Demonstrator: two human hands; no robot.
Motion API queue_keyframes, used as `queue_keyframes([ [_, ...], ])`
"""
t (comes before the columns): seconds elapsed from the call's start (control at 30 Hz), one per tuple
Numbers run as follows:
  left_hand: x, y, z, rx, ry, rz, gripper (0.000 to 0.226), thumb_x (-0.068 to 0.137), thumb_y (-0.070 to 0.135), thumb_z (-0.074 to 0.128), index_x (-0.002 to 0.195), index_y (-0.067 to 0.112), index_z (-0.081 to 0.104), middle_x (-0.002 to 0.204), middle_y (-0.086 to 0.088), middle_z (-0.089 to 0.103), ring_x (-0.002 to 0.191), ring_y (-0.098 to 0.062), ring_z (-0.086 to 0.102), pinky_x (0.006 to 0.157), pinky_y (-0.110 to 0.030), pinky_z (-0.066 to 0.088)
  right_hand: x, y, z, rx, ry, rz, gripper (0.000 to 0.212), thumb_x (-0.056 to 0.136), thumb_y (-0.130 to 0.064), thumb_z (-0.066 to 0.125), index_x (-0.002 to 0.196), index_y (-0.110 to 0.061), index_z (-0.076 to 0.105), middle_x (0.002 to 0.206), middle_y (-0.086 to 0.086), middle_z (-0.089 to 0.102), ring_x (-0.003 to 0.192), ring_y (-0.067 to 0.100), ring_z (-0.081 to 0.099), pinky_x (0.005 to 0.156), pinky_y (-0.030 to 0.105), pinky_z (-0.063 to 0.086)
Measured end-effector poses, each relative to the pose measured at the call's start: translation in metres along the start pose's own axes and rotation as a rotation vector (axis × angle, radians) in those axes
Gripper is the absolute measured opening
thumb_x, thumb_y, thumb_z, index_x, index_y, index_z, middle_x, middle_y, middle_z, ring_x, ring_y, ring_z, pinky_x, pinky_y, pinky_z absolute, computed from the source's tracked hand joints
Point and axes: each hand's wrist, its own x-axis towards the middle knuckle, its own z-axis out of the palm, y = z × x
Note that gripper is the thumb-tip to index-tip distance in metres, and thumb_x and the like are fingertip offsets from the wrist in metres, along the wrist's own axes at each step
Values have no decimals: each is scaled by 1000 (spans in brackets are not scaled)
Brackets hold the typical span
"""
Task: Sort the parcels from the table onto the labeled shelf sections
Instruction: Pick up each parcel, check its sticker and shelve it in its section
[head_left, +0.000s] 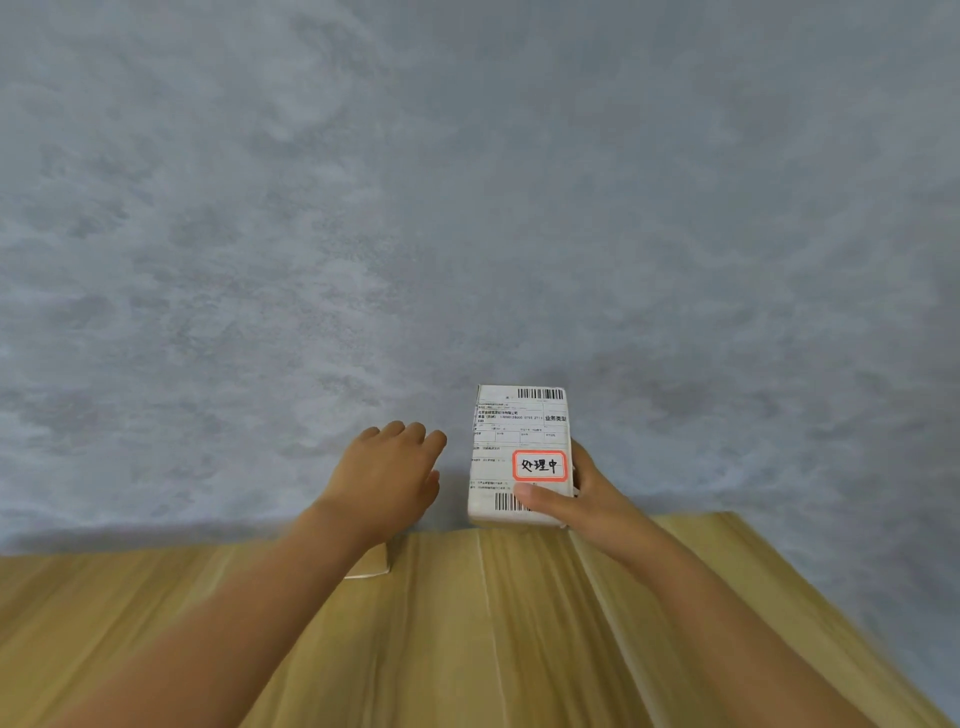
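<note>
A small white parcel (519, 447) with a shipping label, barcodes and a red-framed sticker with handwritten characters is held up in my right hand (576, 499). The thumb lies over the label's lower edge and the fingers wrap behind the right side. My left hand (387, 478) hovers just left of the parcel, palm down, fingers slightly curled and apart, holding nothing. Both hands are past the far edge of the wooden table (467, 623). No shelf is visible.
A grey mottled wall or floor surface (467, 208) fills the upper view. A small pale flat item (371, 566) lies on the table edge, mostly hidden under my left wrist. The wooden tabletop spans the bottom of the view.
</note>
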Motion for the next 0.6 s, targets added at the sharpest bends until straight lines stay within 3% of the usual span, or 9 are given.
queue_keyframes([
  [0.13,-25,-1,-14,-37,38,101,20,69,29,77,83,21,66,65,5,58,53,-16,54,47,-28,37,-49,-11,25,-17,98,27,101,57,-65,81,144,-43,34,121,-27,66,117,1,61,103,36,50],
  [0.37,-66,30,-50,-185,28,242,23,86,34,61,104,19,64,85,2,64,73,-21,61,60,-32,43,-149,-24,51,-17,251,100,105,58,-66,85,145,-40,34,124,-20,67,122,7,59,106,42,48],
  [0.6,-84,93,-114,-280,131,394,28,90,33,58,112,17,64,91,-2,66,82,-26,62,67,-34,46,-268,-56,38,-84,451,115,88,71,-50,85,144,-36,37,121,-23,67,117,2,61,100,32,51],
])
